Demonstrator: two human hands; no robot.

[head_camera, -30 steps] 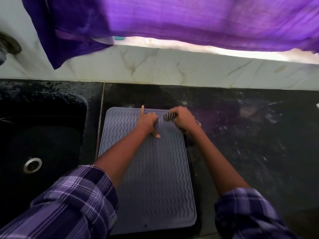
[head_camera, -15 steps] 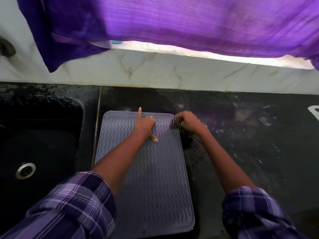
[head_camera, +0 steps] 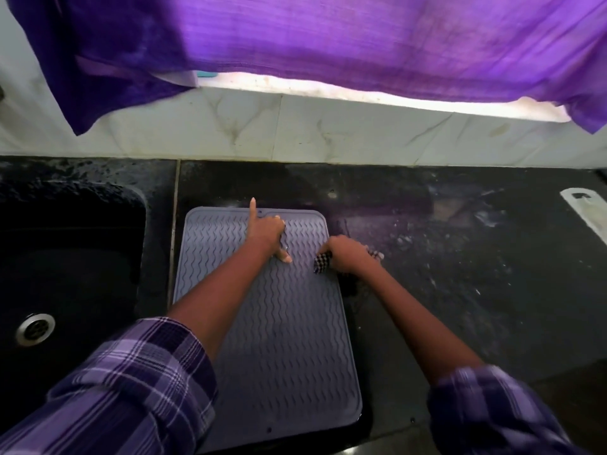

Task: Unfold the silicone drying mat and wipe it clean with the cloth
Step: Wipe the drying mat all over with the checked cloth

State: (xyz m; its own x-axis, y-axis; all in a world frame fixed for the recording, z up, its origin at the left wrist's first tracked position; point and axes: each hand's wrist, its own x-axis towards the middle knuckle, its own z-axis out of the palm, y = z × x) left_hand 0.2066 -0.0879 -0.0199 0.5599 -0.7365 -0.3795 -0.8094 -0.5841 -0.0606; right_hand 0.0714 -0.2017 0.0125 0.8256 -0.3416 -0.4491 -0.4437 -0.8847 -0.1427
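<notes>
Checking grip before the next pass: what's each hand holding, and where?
Right hand clutches the bunched checkered cloth, one end poking out. Left hand holds nothing, pressing on the mat.

The matt grey mat (head_camera: 279, 339) bears raised wavy ribs, the dark stone surface (head_camera: 460, 274) looks glossy and speckled, the cloth (head_camera: 322, 261) checked and woven.

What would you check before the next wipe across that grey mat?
1. Mat unfolded flat on the counter: ok.
2. Left hand pressing the mat near its far edge to steady it: ok.
3. Right hand closed on the checked cloth: ok.
4. Cloth over the mat: only just, it sits at the right edge: not ok.
5. Near half of the mat free of objects for wiping: ok.
6. Mat surface clean: cannot tell.
</notes>
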